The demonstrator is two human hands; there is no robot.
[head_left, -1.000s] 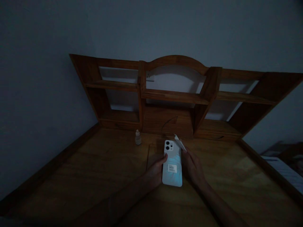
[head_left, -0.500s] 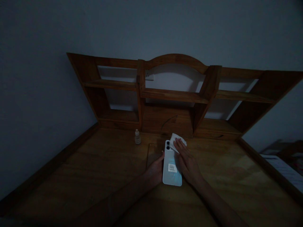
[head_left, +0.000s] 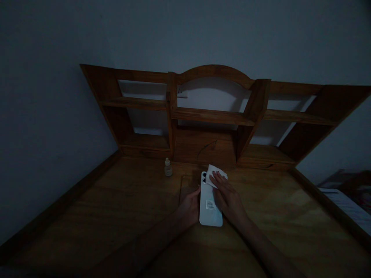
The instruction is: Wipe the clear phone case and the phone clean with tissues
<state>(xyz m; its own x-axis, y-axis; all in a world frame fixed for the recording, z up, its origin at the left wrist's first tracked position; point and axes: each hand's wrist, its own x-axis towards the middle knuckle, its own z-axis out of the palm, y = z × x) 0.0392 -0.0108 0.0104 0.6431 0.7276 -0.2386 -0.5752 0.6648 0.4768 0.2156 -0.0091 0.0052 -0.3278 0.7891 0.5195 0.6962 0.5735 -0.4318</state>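
Note:
A pale smartphone [head_left: 210, 216] with its back facing up shows two dark camera lenses and a white label. My left hand [head_left: 189, 208] grips its left edge, the thumb along the side and the other fingers hidden. With my right hand [head_left: 227, 197] I press a folded white tissue [head_left: 213, 170] onto the top of the phone's back, beside the lenses. Partly behind my left hand, a clear phone case [head_left: 185, 181] lies on the wooden desk [head_left: 130, 200]. A small dropper-type bottle [head_left: 168, 168] with a pale cap stands upright to the left.
A wooden shelf unit [head_left: 213, 116] with several compartments rises along the back of the desk. A wall socket [head_left: 182, 94] shows through its middle opening. Beyond the desk's right edge lie white papers [head_left: 344, 204]. The room is dim.
My right hand and the tissue have shifted slightly left, closer over the camera lenses. My left hand keeps its hold on the phone.

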